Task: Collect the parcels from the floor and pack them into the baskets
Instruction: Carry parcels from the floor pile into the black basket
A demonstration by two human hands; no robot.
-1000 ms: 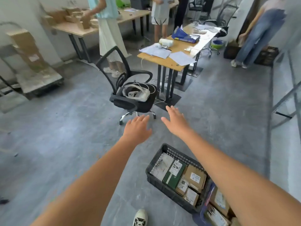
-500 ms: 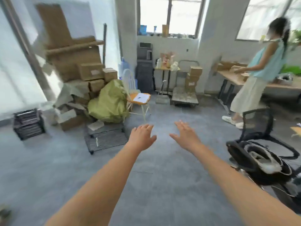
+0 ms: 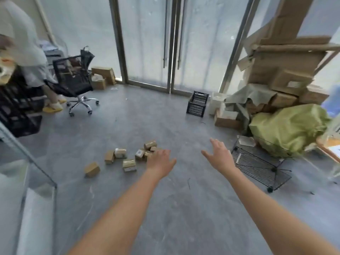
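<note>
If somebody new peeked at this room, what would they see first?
Probably the two bare arms stretched out, with the left hand and right hand open and holding nothing. Just past the left hand, little brown parcels lie scattered on the grey floor. Off to the right sits a big green bag by a heap of cardboard boxes, and a black basket stands near the glass doors.

Both arms reach forward over the grey floor [image 3: 165, 111], the left hand [image 3: 159, 162] and right hand [image 3: 219, 156] held apart, fingers spread, holding nothing. Small brown parcels [image 3: 128, 159] lie scattered on the floor just beyond the left hand. A black basket [image 3: 197, 104] stands farther off near the glass doors [image 3: 147, 43], with piled cartons [image 3: 283, 74] and a green bag [image 3: 288, 129] at right.
</note>
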